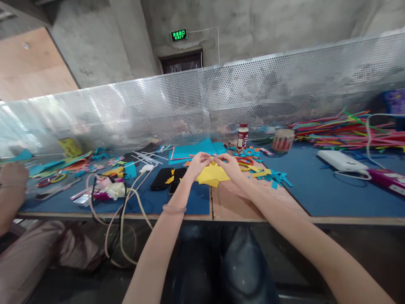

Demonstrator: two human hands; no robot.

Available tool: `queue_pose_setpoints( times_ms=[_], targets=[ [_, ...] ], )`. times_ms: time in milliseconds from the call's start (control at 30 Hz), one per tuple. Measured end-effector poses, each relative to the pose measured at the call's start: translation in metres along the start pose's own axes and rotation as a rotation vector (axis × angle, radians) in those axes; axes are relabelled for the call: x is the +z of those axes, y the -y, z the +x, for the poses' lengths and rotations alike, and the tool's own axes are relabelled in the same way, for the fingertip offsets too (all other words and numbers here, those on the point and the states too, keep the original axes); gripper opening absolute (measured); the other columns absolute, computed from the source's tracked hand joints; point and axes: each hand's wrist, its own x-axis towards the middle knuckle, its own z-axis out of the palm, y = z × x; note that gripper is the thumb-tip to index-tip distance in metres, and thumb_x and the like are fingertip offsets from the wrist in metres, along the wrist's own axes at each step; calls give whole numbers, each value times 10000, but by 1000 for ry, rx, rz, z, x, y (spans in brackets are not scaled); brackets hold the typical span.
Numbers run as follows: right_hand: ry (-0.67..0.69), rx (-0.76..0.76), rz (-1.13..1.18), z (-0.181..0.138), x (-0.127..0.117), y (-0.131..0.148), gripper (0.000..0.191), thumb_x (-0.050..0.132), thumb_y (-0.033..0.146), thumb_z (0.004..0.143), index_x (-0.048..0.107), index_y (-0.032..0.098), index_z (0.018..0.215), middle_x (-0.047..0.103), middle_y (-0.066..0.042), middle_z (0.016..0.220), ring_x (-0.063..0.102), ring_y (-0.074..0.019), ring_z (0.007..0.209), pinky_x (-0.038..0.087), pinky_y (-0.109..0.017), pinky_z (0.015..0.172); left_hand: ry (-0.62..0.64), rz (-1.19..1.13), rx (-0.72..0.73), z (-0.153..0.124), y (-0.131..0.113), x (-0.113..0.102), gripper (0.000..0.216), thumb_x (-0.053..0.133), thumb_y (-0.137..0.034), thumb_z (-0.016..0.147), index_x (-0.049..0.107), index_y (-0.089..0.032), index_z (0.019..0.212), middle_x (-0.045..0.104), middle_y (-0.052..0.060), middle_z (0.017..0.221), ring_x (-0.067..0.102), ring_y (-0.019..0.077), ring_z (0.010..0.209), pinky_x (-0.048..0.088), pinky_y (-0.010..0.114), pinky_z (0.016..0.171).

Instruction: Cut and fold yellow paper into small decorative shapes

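Observation:
My left hand (pixel 198 164) and my right hand (pixel 230 164) meet over the middle of the table, both pinching the top edge of a folded yellow paper (pixel 212 175). The fingers of each hand are closed on the paper, which rests low over the blue mat (pixel 316 190) and a brown board (pixel 234 202). A bracelet circles my left forearm. Just left of the paper lies a black phone (pixel 166 178) with yellow scraps on it.
Blue paper sheets (pixel 198 150), a red-labelled bottle (pixel 242 136), a round tin (pixel 283 140), coloured sticks (pixel 348 126), a white power bank (pixel 340 161), scissors (pixel 245 161) and cables (pixel 126 202) lie around. A perforated metal screen (pixel 202 105) backs the table. Another person's hand (pixel 12 177) is at far left.

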Motion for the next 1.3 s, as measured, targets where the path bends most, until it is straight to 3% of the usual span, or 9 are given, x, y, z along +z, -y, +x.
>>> queue_pose_setpoints(
  times_ms=[200,333,633,1000,1300],
  targets=[
    [-29,80,59,1,2,-4,259,586,417,726,646,171,782,649,-41,776,568,-174,738,443,-302,682,8,-45,-30,-1,-2,2,317,592,-350,785,512,-155,1022,625,105,973,610,176,885,482,328,775],
    [-20,83,117,2,1,-8,270,573,429,733,638,173,791,649,-40,792,575,-174,761,458,-302,704,52,-83,-76,-2,-2,2,380,616,-337,770,485,-148,1073,634,109,955,631,174,831,476,343,783],
    [14,175,216,1,4,-4,198,584,372,703,606,179,737,622,-10,737,563,-141,700,469,-268,651,31,2,4,-3,-3,3,353,637,-296,749,500,-146,1038,618,83,910,602,152,829,477,307,767],
    [24,160,160,1,3,-5,186,555,337,693,625,177,758,627,-12,761,563,-142,716,480,-271,649,-21,137,112,-2,-3,3,298,613,-268,765,501,-154,1017,609,61,868,598,144,807,466,279,735],
    [33,191,249,-1,-2,5,281,526,438,754,639,185,801,639,-42,854,576,-168,802,480,-268,664,-40,93,68,-2,-1,5,332,620,-303,758,493,-166,1032,615,48,831,615,151,769,484,303,734]
  ],
)
